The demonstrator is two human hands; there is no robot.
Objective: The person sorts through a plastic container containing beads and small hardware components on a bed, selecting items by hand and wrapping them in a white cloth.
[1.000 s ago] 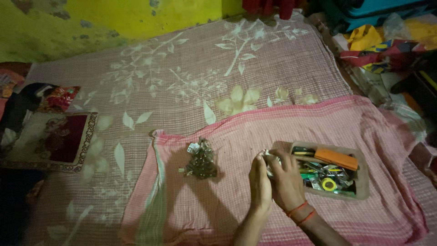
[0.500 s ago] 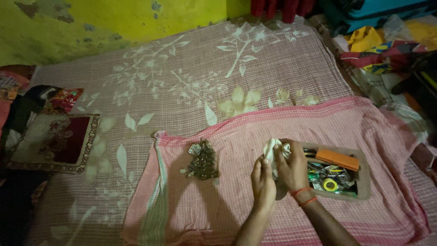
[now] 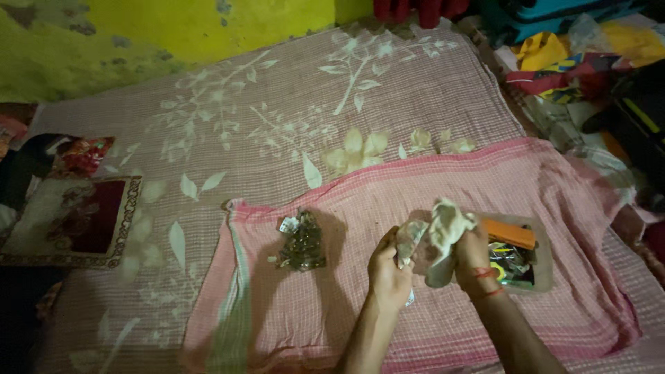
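Head view, looking down at a bed. We see both hands raised just above a pink checked cloth (image 3: 443,201) that is spread over a floral bedsheet (image 3: 277,104).

The left hand (image 3: 389,266) is curled closed on the lower left part of a crumpled pale plastic bag (image 3: 433,232), fingers wrapped round the bunched film. The right hand (image 3: 474,253), with red thread bands at the wrist, pinches the same bag higher up, so its top edge sticks up above the knuckles. The bag hangs between the two hands, clear of the cloth; we cannot tell what it holds.

Just right of the right hand, touching its outline in this view, sits a shallow tan tray (image 3: 544,260) on the pink cloth. An orange flat case (image 3: 509,234) lies across its far side, with mixed small parts under it, too dim to sort.

To the left of the hands, well apart from them, a small heap of dark metal bits (image 3: 301,242) lies on the pink cloth.

At far left a maroon and cream embroidered cushion (image 3: 76,221) lies on the sheet. Yellow-green wall (image 3: 173,28) behind. Bright folded fabrics (image 3: 568,59) are piled at upper right
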